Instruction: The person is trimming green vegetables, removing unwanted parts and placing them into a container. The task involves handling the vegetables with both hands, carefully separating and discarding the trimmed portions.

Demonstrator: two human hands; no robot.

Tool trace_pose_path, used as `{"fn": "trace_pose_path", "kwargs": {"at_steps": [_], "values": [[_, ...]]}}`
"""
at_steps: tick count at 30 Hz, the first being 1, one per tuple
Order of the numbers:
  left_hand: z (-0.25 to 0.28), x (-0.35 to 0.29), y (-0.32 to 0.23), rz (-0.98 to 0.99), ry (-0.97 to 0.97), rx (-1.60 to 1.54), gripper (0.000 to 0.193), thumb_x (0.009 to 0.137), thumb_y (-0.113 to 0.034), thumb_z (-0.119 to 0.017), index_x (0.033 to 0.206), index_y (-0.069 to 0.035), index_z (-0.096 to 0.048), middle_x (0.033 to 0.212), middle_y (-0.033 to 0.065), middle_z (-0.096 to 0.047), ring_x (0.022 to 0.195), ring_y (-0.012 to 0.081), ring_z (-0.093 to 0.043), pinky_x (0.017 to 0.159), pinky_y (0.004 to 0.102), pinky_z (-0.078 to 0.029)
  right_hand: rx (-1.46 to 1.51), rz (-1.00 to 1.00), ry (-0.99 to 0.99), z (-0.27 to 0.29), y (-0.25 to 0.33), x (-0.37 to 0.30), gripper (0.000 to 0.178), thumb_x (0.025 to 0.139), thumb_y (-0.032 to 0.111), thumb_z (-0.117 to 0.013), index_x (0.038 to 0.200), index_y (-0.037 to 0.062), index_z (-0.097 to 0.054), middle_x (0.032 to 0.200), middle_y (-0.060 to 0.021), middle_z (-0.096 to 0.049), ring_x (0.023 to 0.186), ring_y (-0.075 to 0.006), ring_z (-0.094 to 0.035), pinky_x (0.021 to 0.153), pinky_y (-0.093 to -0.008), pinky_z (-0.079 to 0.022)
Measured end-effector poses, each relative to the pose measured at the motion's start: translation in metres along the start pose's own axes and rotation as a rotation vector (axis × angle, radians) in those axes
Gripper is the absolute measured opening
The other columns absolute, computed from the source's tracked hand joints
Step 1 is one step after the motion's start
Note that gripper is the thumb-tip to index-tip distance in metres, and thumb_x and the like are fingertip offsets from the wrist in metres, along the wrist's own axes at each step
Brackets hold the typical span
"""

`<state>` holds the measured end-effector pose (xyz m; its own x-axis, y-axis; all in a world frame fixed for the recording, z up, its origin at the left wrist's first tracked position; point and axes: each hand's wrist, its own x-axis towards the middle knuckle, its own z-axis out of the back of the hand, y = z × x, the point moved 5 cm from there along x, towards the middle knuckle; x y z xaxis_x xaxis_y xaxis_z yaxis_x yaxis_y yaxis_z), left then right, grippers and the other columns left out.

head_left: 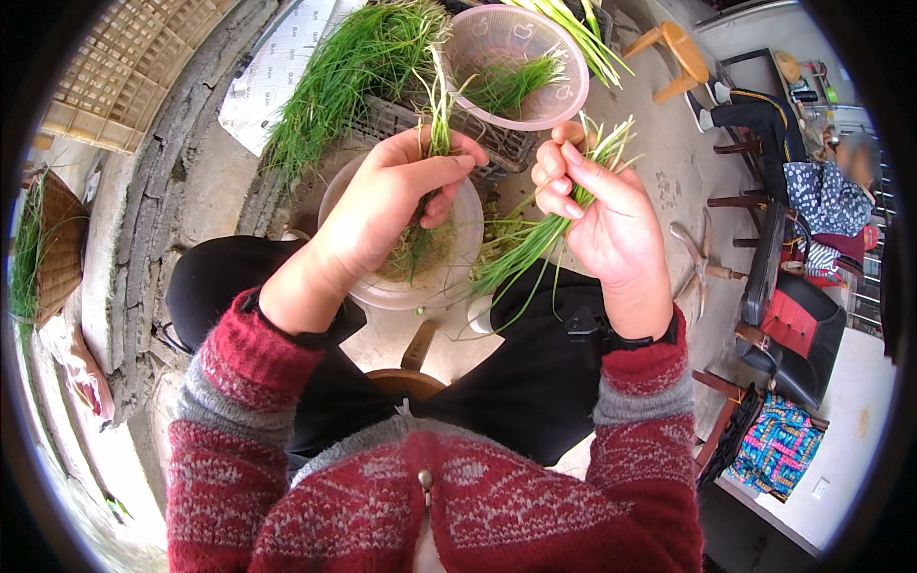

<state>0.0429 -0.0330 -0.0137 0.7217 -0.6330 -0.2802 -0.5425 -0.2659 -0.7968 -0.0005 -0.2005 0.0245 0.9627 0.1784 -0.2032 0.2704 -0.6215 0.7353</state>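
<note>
One small bunch of green stalks [439, 122] is pinched in the grip of the left hand [387, 188] above the tub [472, 250], the right hand [611, 212] clasps a longer bunch [531, 244], the basket batch [521, 84] appears finished, and the large heap [349, 76] apparently remains unprocessed.

we see a pale concrete floor [669, 177], with a cracked, stepped edge [153, 248] running down the left side. at the upper right we have a light wooden stool [686, 50]; below it, a star-shaped base [705, 256] and a black chair [817, 358] with a red panel [788, 320]. a white wall [855, 420] stands at our lower right, and bright light washes the lower left.
</note>
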Motion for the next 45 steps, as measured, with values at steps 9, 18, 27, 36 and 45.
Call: {"fn": "trace_pose_path", "kwargs": {"at_steps": [9,18,27,36,45], "values": [[-0.006,-0.003,0.001,-0.031,0.061,0.196,0.017,0.095,-0.010,-0.053,0.108,-0.001,-0.061,0.067,-0.0055,-0.046,0.057,0.0041,-0.040,0.052,0.0194,-0.032,0.147,-0.093,0.045,-0.008,-0.008,0.005,0.018,0.097,0.012,-0.051,0.109,-0.0005,-0.055,0.079,-0.0005,-0.046,0.074,-0.0109,-0.045,0.061,-0.0223,-0.037],[-0.008,-0.003,0.001,-0.133,0.023,0.376,0.017,0.095,-0.010,-0.054,0.108,-0.003,-0.062,0.070,-0.0062,-0.047,0.060,0.0022,-0.041,0.054,0.0182,-0.033,0.193,-0.061,0.180,-0.019,-0.004,0.011,0.027,0.098,0.025,-0.043,0.077,0.0077,-0.045,0.066,-0.0019,-0.042,0.059,-0.0115,-0.037,0.054,-0.0229,-0.031],[-0.006,-0.004,0.001,-0.258,-0.030,0.589,0.015,0.095,-0.011,-0.054,0.105,-0.003,-0.062,0.079,-0.0050,-0.053,0.073,0.0032,-0.046,0.065,0.0192,-0.040,0.109,-0.118,0.053,-0.011,-0.008,0.011,0.038,0.103,0.030,-0.039,0.070,0.0119,-0.039,0.059,0.0036,-0.033,0.050,-0.0071,-0.030,0.042,-0.0205,-0.024],[0.013,-0.001,-0.007,-0.145,-0.252,0.325,0.016,0.097,-0.015,-0.052,0.101,-0.004,-0.063,0.066,-0.0076,-0.044,0.056,0.0025,-0.038,0.050,0.0181,-0.030,0.199,-0.010,-0.104,0.017,0.020,0.019,0.040,0.103,0.035,-0.042,0.071,0.0112,-0.042,0.058,0.0040,-0.031,0.049,-0.0064,-0.029,0.039,-0.0202,-0.022],[0.058,0.000,-0.035,-0.246,-0.339,0.002,0.018,0.094,-0.013,-0.055,0.105,0.000,-0.061,0.070,-0.0047,-0.042,0.059,0.0055,-0.036,0.051,0.0207,-0.028,0.481,0.033,0.139,0.011,0.076,0.007,0.041,0.100,0.031,-0.049,0.065,0.0113,-0.041,0.058,0.0032,-0.031,0.050,-0.0075,-0.028,0.040,-0.0221,-0.021]]}}
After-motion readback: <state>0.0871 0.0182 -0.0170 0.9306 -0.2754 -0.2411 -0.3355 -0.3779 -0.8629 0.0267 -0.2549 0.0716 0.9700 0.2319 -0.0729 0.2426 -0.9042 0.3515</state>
